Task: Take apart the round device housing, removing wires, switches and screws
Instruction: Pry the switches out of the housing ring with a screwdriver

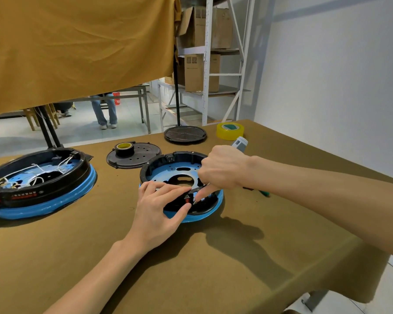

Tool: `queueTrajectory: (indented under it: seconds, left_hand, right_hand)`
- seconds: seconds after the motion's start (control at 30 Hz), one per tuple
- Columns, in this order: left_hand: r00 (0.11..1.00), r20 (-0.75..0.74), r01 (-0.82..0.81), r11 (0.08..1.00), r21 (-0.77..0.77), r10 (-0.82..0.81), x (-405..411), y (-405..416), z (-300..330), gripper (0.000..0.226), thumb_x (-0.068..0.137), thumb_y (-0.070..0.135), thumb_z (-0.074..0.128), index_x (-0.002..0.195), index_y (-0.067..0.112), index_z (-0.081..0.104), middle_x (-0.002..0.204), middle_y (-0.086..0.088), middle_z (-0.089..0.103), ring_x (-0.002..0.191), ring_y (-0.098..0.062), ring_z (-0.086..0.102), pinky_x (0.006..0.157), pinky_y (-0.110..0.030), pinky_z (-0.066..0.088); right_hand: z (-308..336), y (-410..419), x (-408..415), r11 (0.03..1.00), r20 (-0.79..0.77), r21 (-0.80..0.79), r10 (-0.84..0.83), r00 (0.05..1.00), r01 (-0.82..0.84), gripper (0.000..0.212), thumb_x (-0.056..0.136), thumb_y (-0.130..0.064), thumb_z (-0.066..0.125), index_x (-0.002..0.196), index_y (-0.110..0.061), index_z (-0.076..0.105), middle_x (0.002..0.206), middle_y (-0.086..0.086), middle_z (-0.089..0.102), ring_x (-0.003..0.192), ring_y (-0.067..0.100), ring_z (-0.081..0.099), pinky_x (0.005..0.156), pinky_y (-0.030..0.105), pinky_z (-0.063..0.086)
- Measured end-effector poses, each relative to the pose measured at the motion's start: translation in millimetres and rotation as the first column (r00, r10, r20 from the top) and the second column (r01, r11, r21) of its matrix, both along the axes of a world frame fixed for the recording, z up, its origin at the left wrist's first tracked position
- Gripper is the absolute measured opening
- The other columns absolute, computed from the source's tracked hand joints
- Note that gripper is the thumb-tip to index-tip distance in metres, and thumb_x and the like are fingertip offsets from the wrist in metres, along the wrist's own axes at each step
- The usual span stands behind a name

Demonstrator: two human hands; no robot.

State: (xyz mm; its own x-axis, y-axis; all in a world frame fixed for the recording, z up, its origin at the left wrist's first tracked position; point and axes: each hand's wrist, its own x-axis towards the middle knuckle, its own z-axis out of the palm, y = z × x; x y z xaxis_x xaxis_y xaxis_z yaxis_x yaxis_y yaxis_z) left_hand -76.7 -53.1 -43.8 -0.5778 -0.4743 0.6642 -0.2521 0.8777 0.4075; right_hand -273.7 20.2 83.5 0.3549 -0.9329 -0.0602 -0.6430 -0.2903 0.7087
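While the left hand (160, 207) pinched the red switch (187, 198) on the near rim of the round housing (168, 175), the right hand (222, 169) sat fisted right above it, index finger poking down. Switch was basically between both hands, left nearer.

Yellow tape (229, 131) and black tape (124, 149) sit on the desk (213, 257); boxes (201, 72) fill a shelf (222, 51) behind a hanging cloth (77, 46).
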Motion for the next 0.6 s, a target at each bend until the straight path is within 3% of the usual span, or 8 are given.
queueTrajectory:
  seconds: [0.3,0.5,0.6]
  left_hand:
    - [1.000,-0.018,0.009,1.000,0.010,-0.009,2,0,1,0.040,0.088,0.047,0.069,0.126,0.035,0.072,0.115,0.023,0.070,0.111,-0.007,0.051,0.103,-0.030,0.029]
    - [1.000,-0.009,0.001,1.000,0.008,-0.001,1,2,2,0.040,0.087,0.046,0.069,0.126,0.034,0.073,0.116,0.019,0.072,0.112,-0.008,0.051,0.104,-0.034,0.030]
    - [1.000,-0.003,-0.003,1.000,0.009,0.003,1,3,3,0.041,0.087,0.045,0.069,0.125,0.033,0.073,0.116,0.017,0.072,0.112,-0.010,0.052,0.104,-0.034,0.030]
  right_hand:
    - [26,10,-3,0.998,0.049,-0.070,0.007,0.999,-0.004,0.071,0.092,-0.078,0.031,0.057,-0.017,0.036,0.050,-0.004,0.037,0.042,0.013,0.035,0.044,0.027,0.025]
    - [32,10,10,0.999,-0.072,-0.051,0.000,0.997,-0.004,0.072,0.091,-0.079,0.030,0.058,-0.015,0.035,0.051,-0.003,0.037,0.042,0.014,0.036,0.043,0.027,0.024]
    - [29,4,16,0.999,-0.116,-0.035,-0.010,0.993,0.006,0.059,0.101,-0.063,0.042,0.069,-0.015,0.054,0.057,-0.001,0.045,0.051,0.019,0.047,0.047,0.031,0.033]
